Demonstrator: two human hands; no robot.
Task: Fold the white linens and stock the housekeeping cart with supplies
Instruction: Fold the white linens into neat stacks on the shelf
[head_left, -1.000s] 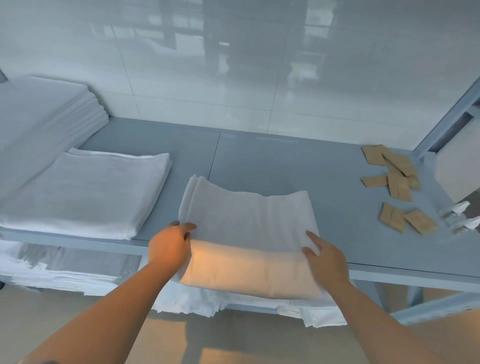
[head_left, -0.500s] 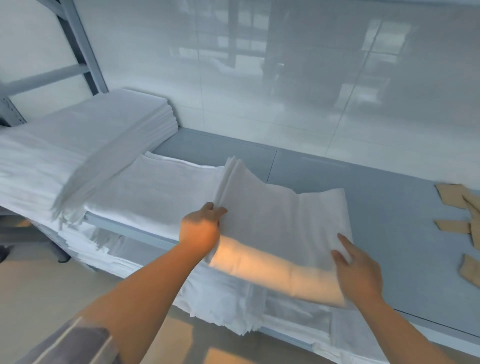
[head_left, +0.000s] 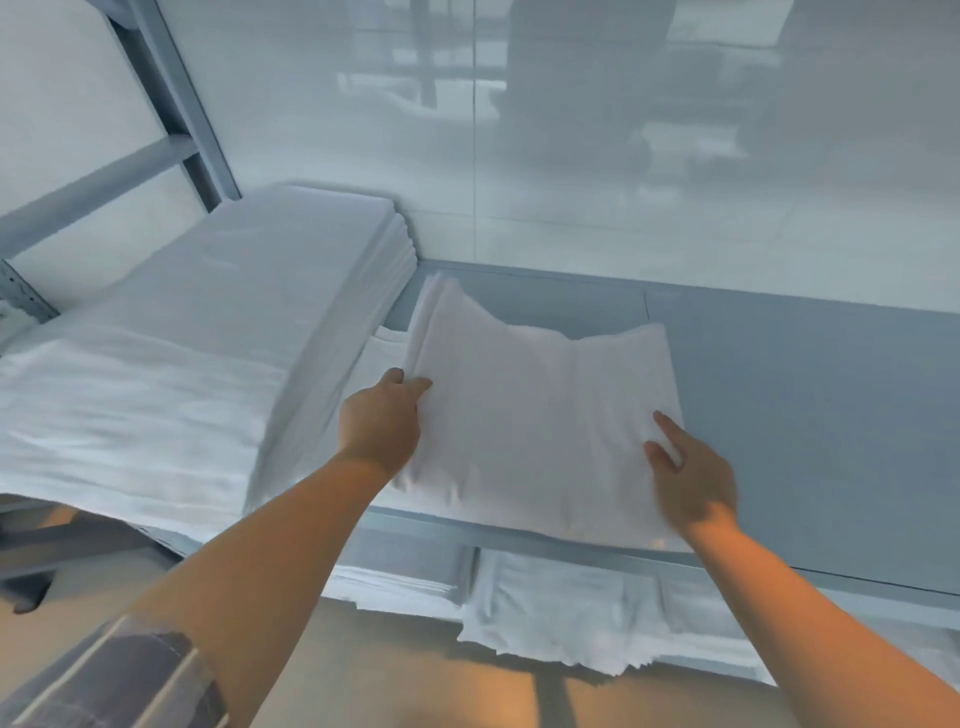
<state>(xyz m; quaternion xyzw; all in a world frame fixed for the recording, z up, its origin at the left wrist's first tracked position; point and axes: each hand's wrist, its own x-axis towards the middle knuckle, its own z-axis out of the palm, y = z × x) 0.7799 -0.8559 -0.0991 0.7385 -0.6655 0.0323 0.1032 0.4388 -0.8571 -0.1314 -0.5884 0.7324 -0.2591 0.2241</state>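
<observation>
Folded linen (head_left: 540, 415): soft, light, floppy; hold at side edges. Left hand (head_left: 382, 423) pinches left edge; right hand (head_left: 693, 480), fingers spread, presses right edge.

Single head-worn view, looking forward and down, close over the shelf (head_left: 779, 415) edge, arms reaching in from below

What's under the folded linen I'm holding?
Under the folded linen, a flatter folded sheet shows at its left edge and the grey shelf on its right; the rest beneath is covered.
</observation>
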